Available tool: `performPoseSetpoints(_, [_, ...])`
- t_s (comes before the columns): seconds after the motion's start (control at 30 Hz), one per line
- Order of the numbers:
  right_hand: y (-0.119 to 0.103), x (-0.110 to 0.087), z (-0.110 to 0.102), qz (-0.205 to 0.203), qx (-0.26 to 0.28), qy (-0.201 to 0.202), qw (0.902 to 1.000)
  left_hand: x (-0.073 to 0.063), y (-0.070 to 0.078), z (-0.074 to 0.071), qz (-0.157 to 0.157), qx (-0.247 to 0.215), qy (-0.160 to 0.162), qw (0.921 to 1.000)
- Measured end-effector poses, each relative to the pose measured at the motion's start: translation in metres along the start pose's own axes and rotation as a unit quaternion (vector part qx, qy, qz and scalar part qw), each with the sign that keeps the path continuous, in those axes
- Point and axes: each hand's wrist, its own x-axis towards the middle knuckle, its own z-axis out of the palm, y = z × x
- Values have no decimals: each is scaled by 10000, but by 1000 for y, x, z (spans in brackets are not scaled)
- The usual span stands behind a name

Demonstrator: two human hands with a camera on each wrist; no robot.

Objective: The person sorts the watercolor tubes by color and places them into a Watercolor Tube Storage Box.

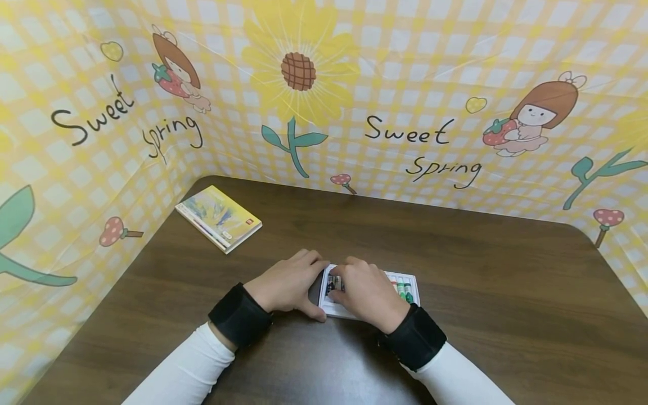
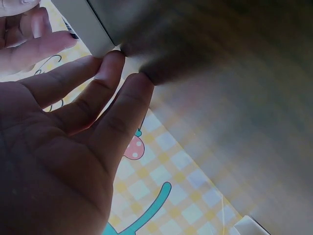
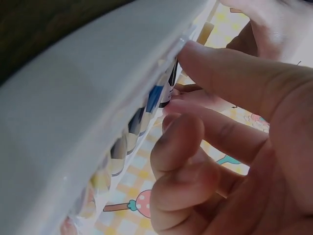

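Note:
A white tray [image 1: 300, 315] of colored crayons lies on the table in the head view, its left end between the thumb and fingers of my left hand [image 1: 291, 284]. In the left wrist view, fingertips of that hand touch the tray's corner [image 2: 100, 46]. My right hand [image 1: 372, 289] reaches over the tray and covers its middle. Its thumb and index finger pinch a black crayon [image 3: 172, 78] at the left end of the row. Dark and blue crayons [image 3: 154, 98] show alongside. Green crayons [image 1: 405, 288] stick out at the right end.
A yellow-covered book [image 1: 220, 216] lies at the table's back left. The brown wooden table [image 1: 481, 270] extends around the tray. A yellow checked cloth [image 1: 400, 73] with printed flowers and figures stands behind and to the left.

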Motion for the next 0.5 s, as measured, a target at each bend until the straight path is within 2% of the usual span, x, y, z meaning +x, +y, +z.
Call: performPoseSetpoints(0.5, [1,0,2,-71,-132,-29,9999,-1,2,-1,1,6,-4,10000])
